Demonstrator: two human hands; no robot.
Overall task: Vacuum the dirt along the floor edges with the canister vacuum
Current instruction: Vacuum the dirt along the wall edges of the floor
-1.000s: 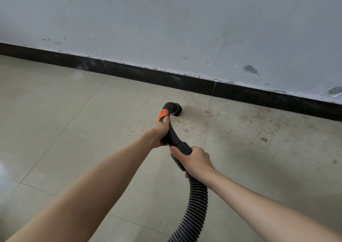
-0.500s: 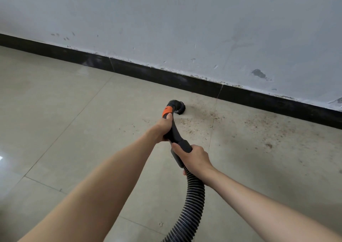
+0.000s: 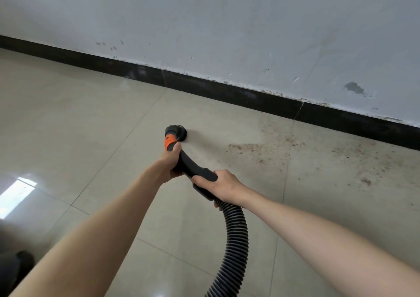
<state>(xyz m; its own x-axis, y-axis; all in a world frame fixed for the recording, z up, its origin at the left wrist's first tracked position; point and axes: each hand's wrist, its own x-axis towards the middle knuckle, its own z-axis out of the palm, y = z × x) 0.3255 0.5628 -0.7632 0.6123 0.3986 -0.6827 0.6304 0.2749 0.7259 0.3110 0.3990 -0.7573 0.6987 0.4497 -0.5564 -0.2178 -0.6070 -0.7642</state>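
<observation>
While the round brush nozzle (image 3: 176, 132) is set down on the tiled floor (image 3: 91, 124), the curved black wand (image 3: 193, 167) is gripped by both hands: the left hand (image 3: 169, 163) is wrapped round it just behind the orange collar (image 3: 169, 142), and the right hand (image 3: 223, 184) is closed round its rear end where the ribbed hose (image 3: 234, 240) begins. A sweeping pass seems to be in hand, with the nozzle on tile that looks clean. Brown dirt (image 3: 270, 148) is spread to the right, reaching up to the black skirting (image 3: 250, 98). A push rightward and toward the skirting is judged to be called for next, with the brush kept flat on the floor.
</observation>
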